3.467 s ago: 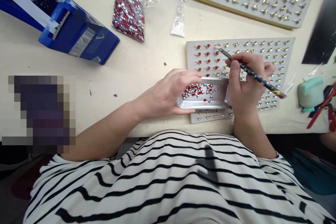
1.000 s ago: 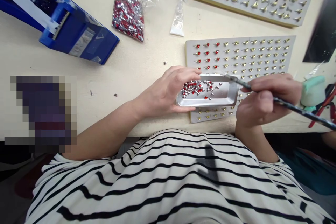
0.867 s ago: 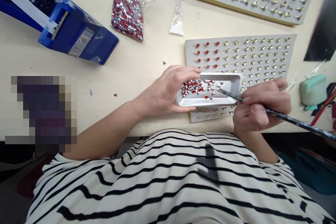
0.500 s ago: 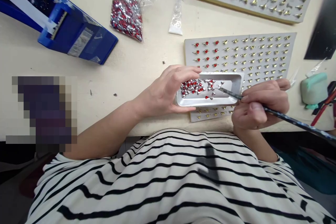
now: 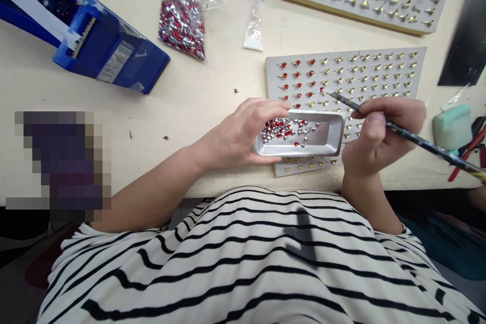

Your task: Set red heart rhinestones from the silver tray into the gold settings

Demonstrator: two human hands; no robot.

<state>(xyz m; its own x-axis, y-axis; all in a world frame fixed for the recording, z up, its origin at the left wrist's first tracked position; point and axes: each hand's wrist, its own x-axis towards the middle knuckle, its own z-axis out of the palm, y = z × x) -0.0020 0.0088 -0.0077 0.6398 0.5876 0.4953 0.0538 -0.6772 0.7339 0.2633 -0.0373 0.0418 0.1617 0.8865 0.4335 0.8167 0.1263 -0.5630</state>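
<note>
one bench: cream bench [image 5: 212, 78] under everything
one board: grey board [image 5: 379, 51], red hearts on its left columns, bare gold pieces elsewhere
one tray: metal tray [image 5: 299, 148] of loose hearts
left hand [image 5: 235, 134]: curled, gripping the tray
right hand [image 5: 379, 134]: closed on a dark pencil [image 5: 410, 135]
one heart: red heart [image 5: 322, 89] just beyond the pencil tip
step: seemingly seating this heart
next: probably calls for another heart from the tray

White T-shirt [image 5: 243, 268], wavy black stripes, loose sleeves [image 5: 398, 243] ending near elbows.

Smooth metal tray [image 5: 322, 143], glossy red heart stones [image 5: 279, 130]
</note>
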